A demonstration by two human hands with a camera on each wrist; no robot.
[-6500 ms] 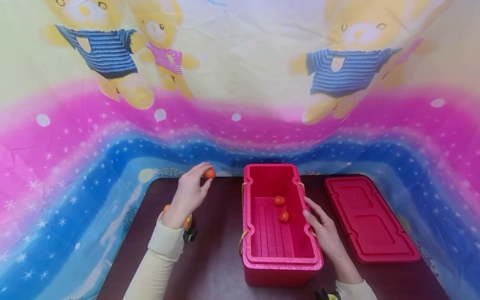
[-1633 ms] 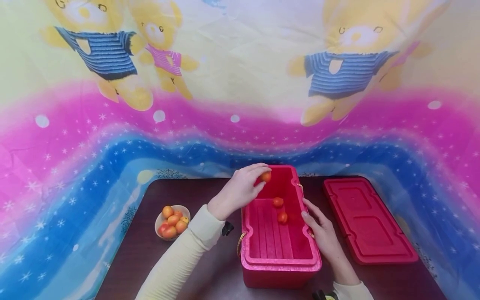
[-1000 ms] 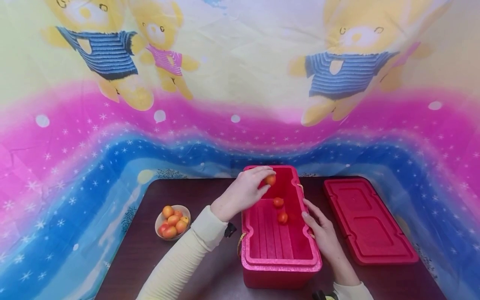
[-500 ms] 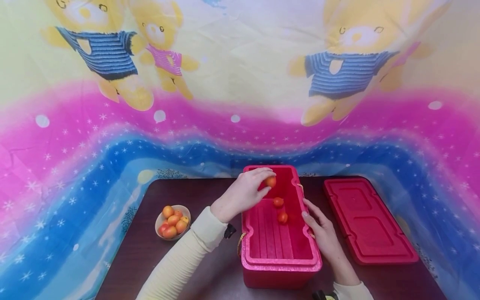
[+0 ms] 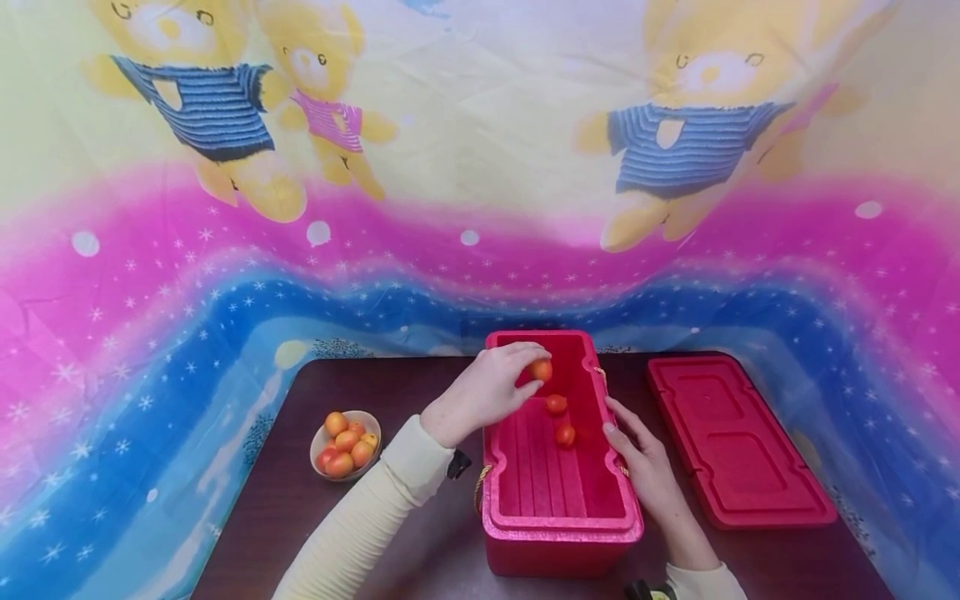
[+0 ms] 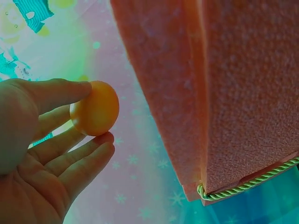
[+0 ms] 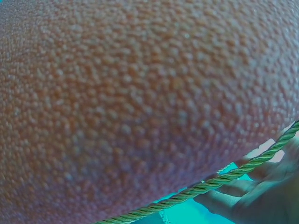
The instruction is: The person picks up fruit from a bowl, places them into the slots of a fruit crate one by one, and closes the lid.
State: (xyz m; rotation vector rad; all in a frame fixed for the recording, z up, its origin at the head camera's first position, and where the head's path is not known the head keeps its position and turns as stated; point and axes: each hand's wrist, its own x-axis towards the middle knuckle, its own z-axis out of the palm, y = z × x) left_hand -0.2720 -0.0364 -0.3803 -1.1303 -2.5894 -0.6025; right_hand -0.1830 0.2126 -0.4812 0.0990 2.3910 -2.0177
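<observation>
In the head view, my left hand [image 5: 487,387] pinches a small orange tomato [image 5: 541,370] between thumb and fingertips, over the far part of an open red box [image 5: 558,527]. The left wrist view shows this smooth oval tomato [image 6: 95,108] close up, beside the box's textured wall [image 6: 252,93]. Two red-orange tomatoes, a rear one [image 5: 556,404] and a front one [image 5: 566,435], lie apart on the box floor. My right hand [image 5: 651,467] rests against the right rim and outer side, fingers extended. Behind the gold rope [image 7: 224,178], its fingers partly show in the right wrist view.
A small pale bowl [image 5: 315,460] piled with several orange tomatoes stands on the dark table [image 5: 420,517] at left. The red lid [image 5: 750,442] lies flat to the right of the box. A patterned cloth [image 5: 480,275] hangs behind the table.
My left hand has carried the tomato rightwards from beside the bowl to over the box, lately lowering slightly. The right hand stays at the box's side; the two tomatoes inside keep their places.
</observation>
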